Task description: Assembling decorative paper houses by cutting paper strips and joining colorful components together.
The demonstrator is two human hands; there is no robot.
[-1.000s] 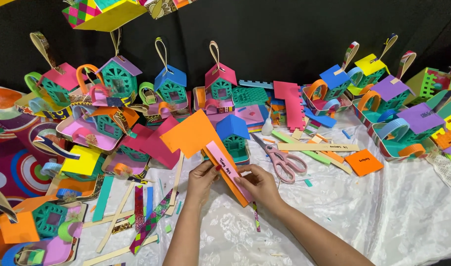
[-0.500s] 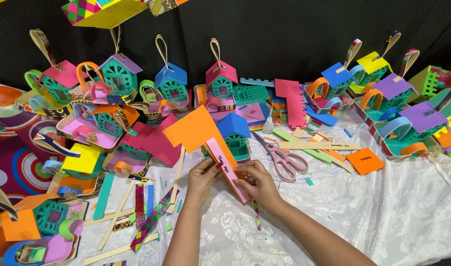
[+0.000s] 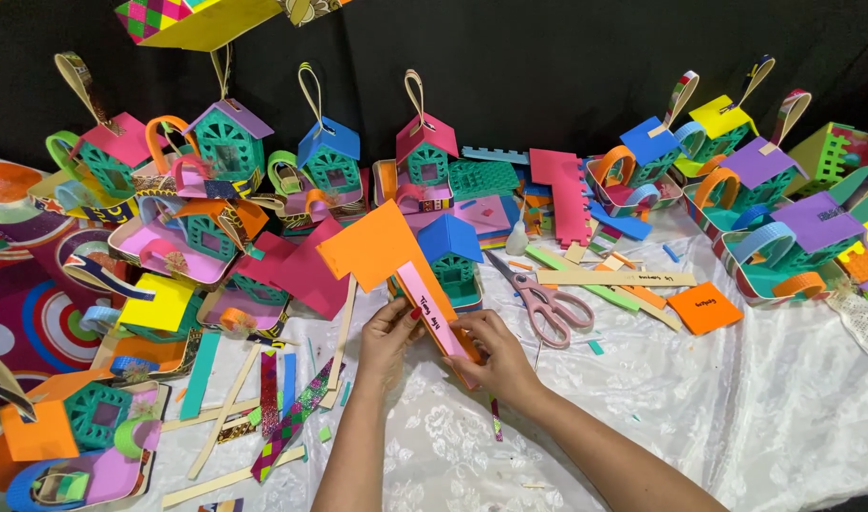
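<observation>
Both hands are working over the desk (image 3: 738, 417), which is draped in a white lacy cloth, and between them they are holding up an orange foam piece (image 3: 382, 248) with a pink strip (image 3: 432, 308) lying along its narrow stem. The left hand (image 3: 388, 334) is gripping the stem from the left side, its fingers (image 3: 406, 318) clamped on the edge of the orange piece just beside the pink strip, thumb on top. The right hand (image 3: 498, 358) is coming in from the lower right, its fingers (image 3: 467, 334) pinching the lower end of the strip and the stem together, so that end is disappearing under them. The broad, flag-like top of the orange piece is sticking up and to the left, well clear of both hands, tilted above a small teal house with a blue roof (image 3: 450, 248). Pink-handled scissors (image 3: 540, 301) are lying just right of the right hand, blades pointing up and left. A small orange square (image 3: 704, 308) is lying farther right on the cloth. Loose strips of foam and patterned paper (image 3: 287, 417) are lying scattered left of the left forearm, and many little coloured houses with loop hangers are crowding the back of the desk against a black backdrop.
</observation>
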